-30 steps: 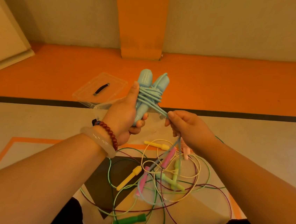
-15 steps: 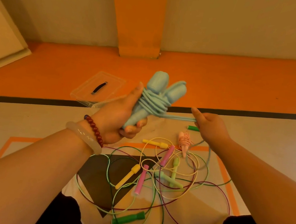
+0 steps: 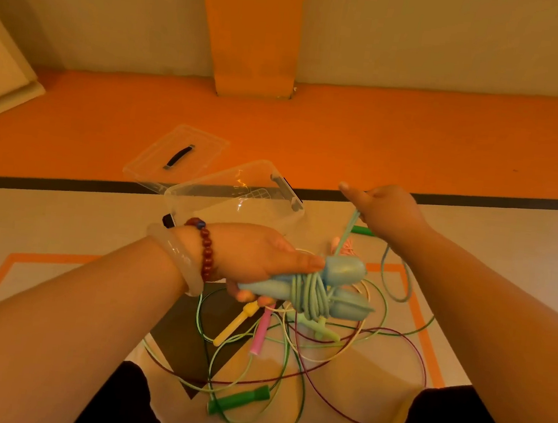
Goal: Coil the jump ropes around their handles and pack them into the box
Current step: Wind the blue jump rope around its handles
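My left hand grips the two light blue handles of a jump rope, turned sideways, with several turns of blue cord wound around their middle. My right hand holds the free end of that blue cord, raised up and to the right; a loop of the cord hangs below it. The clear plastic box stands open on the floor just beyond my left hand. Beneath the bundle lies a tangle of loose ropes with a yellow handle, a pink handle and a green handle.
The clear lid with a black grip lies on the orange floor behind the box. A coiled pink rope and another green handle lie near my right hand. An orange pillar stands at the wall. My knees frame the bottom.
My left hand has lowered and turned the blue handles from upright to sideways. My right hand has swung the cord up and further right, adding a turn.
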